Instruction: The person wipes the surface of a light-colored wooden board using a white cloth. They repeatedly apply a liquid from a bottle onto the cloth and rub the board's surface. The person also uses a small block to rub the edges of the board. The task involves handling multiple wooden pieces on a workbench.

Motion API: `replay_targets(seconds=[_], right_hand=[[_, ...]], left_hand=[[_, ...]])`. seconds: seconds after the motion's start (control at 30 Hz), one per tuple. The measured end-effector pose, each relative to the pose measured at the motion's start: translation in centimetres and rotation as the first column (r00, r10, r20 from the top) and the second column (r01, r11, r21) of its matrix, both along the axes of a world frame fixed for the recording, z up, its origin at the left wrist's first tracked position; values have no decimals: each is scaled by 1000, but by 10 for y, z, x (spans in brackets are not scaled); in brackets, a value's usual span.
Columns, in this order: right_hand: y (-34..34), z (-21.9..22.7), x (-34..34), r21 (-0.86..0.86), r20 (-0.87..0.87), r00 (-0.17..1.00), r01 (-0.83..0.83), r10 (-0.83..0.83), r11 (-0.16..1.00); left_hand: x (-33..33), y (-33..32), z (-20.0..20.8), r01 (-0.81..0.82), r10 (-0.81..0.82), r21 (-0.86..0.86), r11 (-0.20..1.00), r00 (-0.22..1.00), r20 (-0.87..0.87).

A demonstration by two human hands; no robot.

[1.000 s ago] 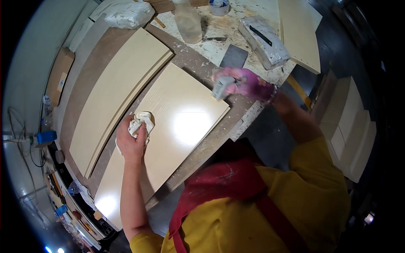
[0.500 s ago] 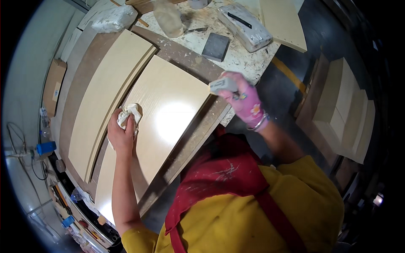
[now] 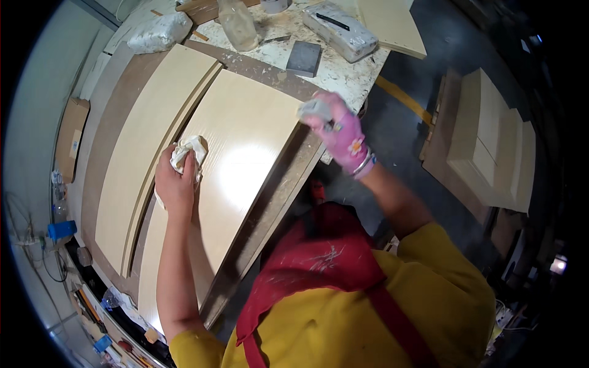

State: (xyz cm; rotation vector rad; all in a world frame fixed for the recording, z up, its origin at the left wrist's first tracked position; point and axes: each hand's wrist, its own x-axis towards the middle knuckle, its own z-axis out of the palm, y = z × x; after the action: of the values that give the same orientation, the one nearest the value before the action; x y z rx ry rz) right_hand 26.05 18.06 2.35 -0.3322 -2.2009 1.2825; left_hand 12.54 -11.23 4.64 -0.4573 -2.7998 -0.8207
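Observation:
My bare left hand is closed on a crumpled white cloth, pressing it against the pale, curved wooden panel. A glare spot shines on the panel's smooth face. At the panel's far right corner, my right hand in a pink flowered glove grips a small light-grey block. The block is at the corner edge and a little blurred, so its exact kind is hard to make out. Left of this panel lies a stack of similar curved panels.
Beyond the panels, the paint-stained table bears a dark grey block, a plastic-wrapped package, a cloudy bottle and a wrapped bundle. More panels are stacked at the right. A cardboard box stands far left.
The whole view has shifted slightly, so the table sits higher and further left. My right hand and the grey block stay at the panel's corner; my left hand keeps the cloth in place.

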Motion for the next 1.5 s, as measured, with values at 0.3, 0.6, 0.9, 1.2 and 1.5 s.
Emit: replay_targets(seconds=[0.3, 0.6, 0.9, 1.2, 1.5], right_hand=[[-143, -12, 62, 69, -96, 932, -344, 350, 936], [-130, 6, 50, -17, 47, 999, -18, 19, 1000], [-209, -2, 84, -128, -4, 960, -277, 279, 952], [-242, -10, 86, 59, -123, 956, -260, 265, 964], [-300, 15, 108, -180, -45, 969, -248, 244, 952]], left_hand=[[-5, -31, -5, 10, -70, 517, 856, 993, 97], [68, -308, 58, -36, 84, -91, 995, 789, 608], [116, -416, 31, -93, 258, -290, 952, 752, 606], [109, -408, 39, 69, 173, -383, 921, 809, 561], [107, -422, 34, 164, 115, -503, 849, 870, 479]])
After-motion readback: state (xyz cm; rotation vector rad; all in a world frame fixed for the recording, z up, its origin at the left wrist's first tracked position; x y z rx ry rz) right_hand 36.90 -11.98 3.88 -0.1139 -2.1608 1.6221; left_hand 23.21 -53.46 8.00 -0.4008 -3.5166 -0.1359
